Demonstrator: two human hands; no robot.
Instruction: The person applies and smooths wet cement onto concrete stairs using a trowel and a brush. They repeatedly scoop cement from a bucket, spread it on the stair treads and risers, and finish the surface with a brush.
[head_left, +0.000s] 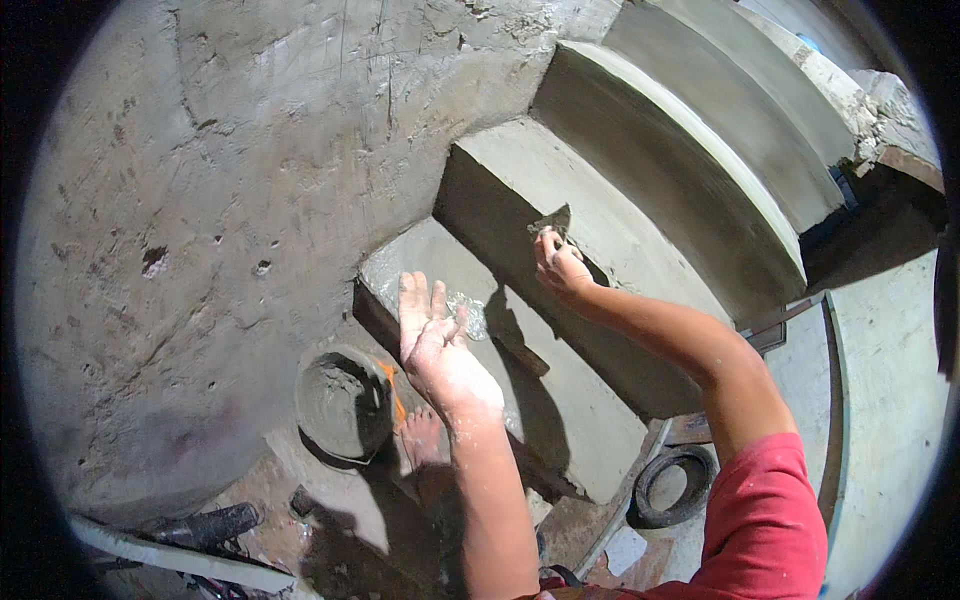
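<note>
My right hand (562, 262) grips a small trowel (552, 218) smeared with grey mortar, over a freshly rendered curved step (640, 250). My left hand (445, 355) is open, palm turned up and fingers extended, coated with pale wet cement, above the lower step (590, 410). A wet, glinting patch (470, 315) shows on that step beside my fingers. A round bucket of grey mortar (340, 410) stands to the left of my left forearm, with orange material at its side.
A rough, pitted concrete wall (200, 200) borders the steps on the left. More curved steps (730, 110) rise toward the back right. A bare foot (420, 440) is beside the bucket. A black ring (643, 490), curved pale boards (880, 400) and debris lie lower down.
</note>
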